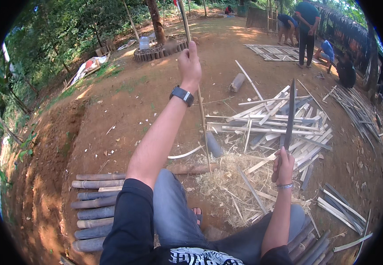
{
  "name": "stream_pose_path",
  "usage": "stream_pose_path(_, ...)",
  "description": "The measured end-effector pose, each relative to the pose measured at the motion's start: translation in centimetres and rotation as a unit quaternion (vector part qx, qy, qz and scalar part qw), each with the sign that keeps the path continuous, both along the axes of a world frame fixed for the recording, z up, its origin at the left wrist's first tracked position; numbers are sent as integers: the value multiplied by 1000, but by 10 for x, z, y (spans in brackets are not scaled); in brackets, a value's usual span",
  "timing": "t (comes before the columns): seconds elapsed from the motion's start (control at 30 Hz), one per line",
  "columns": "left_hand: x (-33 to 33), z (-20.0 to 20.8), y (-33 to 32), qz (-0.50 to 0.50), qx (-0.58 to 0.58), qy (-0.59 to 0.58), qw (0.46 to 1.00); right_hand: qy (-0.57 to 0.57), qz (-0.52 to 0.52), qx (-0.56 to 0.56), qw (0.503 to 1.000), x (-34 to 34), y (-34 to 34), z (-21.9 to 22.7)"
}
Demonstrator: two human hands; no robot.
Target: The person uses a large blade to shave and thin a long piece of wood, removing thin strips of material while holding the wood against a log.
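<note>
My left hand is raised far forward and closed around a long, thin bamboo strip. The strip stands nearly upright, its lower end down by the shavings and its top leaving the upper edge of the view. A machete is gripped by its handle in my right hand, blade pointing up and apart from the strip. Curly pale bamboo shavings lie in a heap on the ground before my knees. Beyond them spreads a jumbled pile of split bamboo slats.
Bamboo poles lie side by side at my left, more at my right. A short bamboo piece lies ahead. At far right, people stand and crouch near a slatted bamboo frame. A tree has a log-edged ring.
</note>
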State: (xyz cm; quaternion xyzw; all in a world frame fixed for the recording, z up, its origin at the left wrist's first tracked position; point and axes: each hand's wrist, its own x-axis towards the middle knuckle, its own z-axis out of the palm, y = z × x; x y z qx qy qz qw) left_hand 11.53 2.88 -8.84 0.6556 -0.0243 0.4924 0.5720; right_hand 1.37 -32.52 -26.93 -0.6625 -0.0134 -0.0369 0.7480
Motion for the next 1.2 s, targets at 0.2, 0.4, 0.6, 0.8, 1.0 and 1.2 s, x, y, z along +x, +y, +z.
stream_pose_path(0.2, -4, 1, -5, -27, -9, 1, 1000, 8, 3, 3, 1000, -2, 2, 0)
stream_pose_path(0.4, 5, 12, -13, -30, 15, -40, 999, 7, 8, 4, 1000, -1, -1, -3)
stream_pose_path(0.6, 12, -9, -10, -57, -16, -20, 998, 18, 12, 11, 1000, -2, 0, -4)
stream_pose_path(0.8, 0, 1, -11, -111, -18, -1, 994, 35, 36, 0, 999, -8, 8, -12)
stream_pose_path(1.0, -42, -10, 13, -40, 13, -86, 995, 110, 127, -52, 984, -37, 65, -57)
stream_pose_path(1.2, -85, -12, 11, 71, -39, -96, 992, 129, 215, -64, 966, -97, 179, -105)
